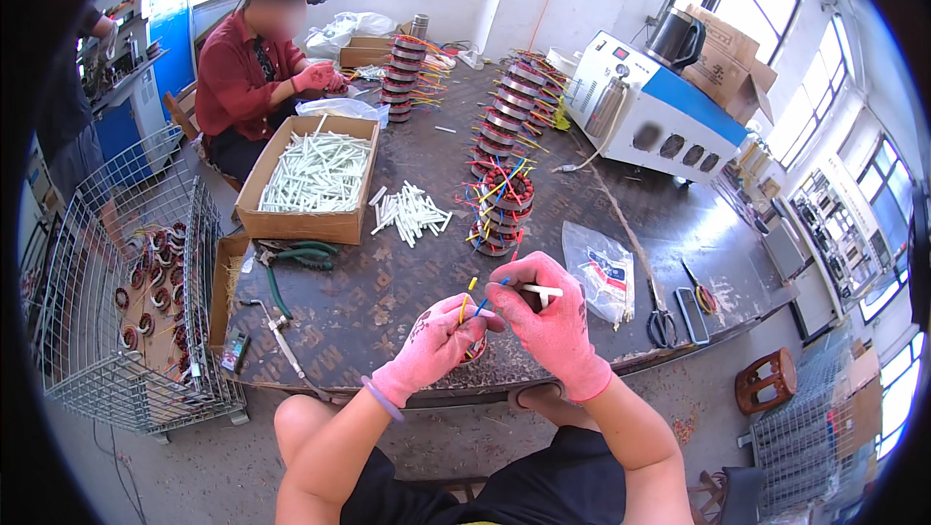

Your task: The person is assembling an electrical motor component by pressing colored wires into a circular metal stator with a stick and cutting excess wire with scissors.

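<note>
My left hand (436, 343), in a pink glove, is closed around the wires of a small wound coil (473, 354) at the table's front edge. The coil is mostly hidden by my fingers. A yellow wire (466, 300) stands up from this hand. Between both hands runs a blue wire (483, 303). My right hand (555, 326), gloved alike, pinches white sleeve tubes (545, 291) between its fingers; its fingertips meet the blue wire. Beyond my hands stands a stack of wound coils (506, 197) with coloured leads. Left of it lies a loose pile of white tubes (412, 213).
A cardboard box (312, 226) holds many white tubes. Pliers (299, 254), a plastic bag (598, 271), scissors (661, 325) and a phone (691, 317) lie on the dark table (369, 312). A wire cage (126, 370) with coils stands left. A co-worker (242, 84) sits at the far left.
</note>
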A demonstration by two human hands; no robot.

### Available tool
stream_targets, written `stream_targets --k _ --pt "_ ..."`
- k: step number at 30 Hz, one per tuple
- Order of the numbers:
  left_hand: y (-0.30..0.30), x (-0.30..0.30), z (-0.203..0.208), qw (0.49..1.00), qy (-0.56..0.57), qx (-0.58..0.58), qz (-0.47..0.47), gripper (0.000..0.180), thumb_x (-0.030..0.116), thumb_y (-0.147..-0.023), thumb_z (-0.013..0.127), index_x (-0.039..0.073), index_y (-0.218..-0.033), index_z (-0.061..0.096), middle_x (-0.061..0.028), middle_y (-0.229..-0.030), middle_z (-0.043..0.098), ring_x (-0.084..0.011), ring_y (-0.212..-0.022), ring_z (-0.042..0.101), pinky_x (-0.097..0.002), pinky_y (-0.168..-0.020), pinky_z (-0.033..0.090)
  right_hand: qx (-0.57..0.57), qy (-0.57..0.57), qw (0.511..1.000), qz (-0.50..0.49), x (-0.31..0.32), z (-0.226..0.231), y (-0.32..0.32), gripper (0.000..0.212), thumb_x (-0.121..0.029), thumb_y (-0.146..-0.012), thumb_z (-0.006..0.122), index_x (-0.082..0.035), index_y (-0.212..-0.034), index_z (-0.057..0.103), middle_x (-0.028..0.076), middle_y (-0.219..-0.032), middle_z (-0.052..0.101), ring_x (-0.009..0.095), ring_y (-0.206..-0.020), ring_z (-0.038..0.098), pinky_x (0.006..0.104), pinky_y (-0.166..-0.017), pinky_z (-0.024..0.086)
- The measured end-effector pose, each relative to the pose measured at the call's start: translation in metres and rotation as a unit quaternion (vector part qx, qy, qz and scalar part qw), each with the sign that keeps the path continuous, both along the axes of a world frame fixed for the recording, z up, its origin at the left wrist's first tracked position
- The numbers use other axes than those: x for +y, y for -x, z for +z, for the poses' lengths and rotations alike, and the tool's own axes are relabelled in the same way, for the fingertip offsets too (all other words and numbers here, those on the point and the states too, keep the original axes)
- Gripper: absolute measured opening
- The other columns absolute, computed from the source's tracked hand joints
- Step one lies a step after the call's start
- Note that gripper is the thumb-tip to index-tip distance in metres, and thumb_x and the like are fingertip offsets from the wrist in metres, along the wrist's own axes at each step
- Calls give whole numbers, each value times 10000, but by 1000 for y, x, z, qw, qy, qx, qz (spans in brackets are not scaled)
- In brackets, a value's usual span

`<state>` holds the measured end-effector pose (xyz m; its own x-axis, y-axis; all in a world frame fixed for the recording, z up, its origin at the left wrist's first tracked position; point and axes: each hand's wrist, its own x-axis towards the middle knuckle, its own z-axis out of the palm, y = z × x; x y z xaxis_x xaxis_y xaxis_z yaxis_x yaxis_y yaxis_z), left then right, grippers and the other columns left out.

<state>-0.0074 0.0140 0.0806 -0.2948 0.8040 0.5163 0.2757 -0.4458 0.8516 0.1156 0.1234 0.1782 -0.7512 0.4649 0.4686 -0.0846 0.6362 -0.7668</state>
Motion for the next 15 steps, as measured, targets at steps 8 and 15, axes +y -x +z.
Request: stream_targets --k 8,15 --pt "2 4 -11 1000 -9 12 20 167 72 -940 528 21 -933 686 -69 -846 626 -235 -777 572 -350 -718 483 -43 248 967 50 13 49 -28 366 -351 -1045 504 -47 -1222 602 -19 -907 617 5 -645 417 174 -552 344" --pt "0 1 7 993 25 114 35 183 59 -955 539 37 -773 545 -93 -949 736 -250 -802 559 -372 -846 461 -72 152 980 107 23 70 -23 375 -368 -1043 512 -30 -1083 669 -14 -865 669 24 -691 495 194 -621 393"
